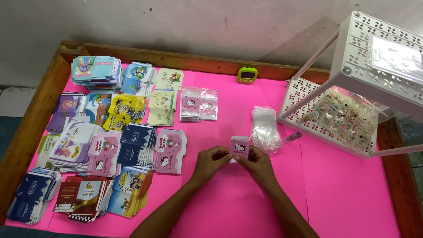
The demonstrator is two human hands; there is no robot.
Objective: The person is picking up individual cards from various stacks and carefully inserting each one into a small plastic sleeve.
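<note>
A small pink card [239, 147] with a cartoon cat face and a white folded top is held upright between both hands above the pink tabletop [343, 189]. My left hand [210, 162] pinches its left edge and my right hand [257, 164] grips its right edge and back. A stack of clear plastic sleeves [265, 128] lies just beyond my right hand, almost touching the card.
Several stacks of printed cards [105, 145] cover the table's left half, with pink packs [199, 104] beside them. A white perforated shelf rack [352, 79] holding small trinkets stands at the right. A green timer [247, 75] sits by the wooden rim [26, 132]; a small vial [293, 137] lies near the rack.
</note>
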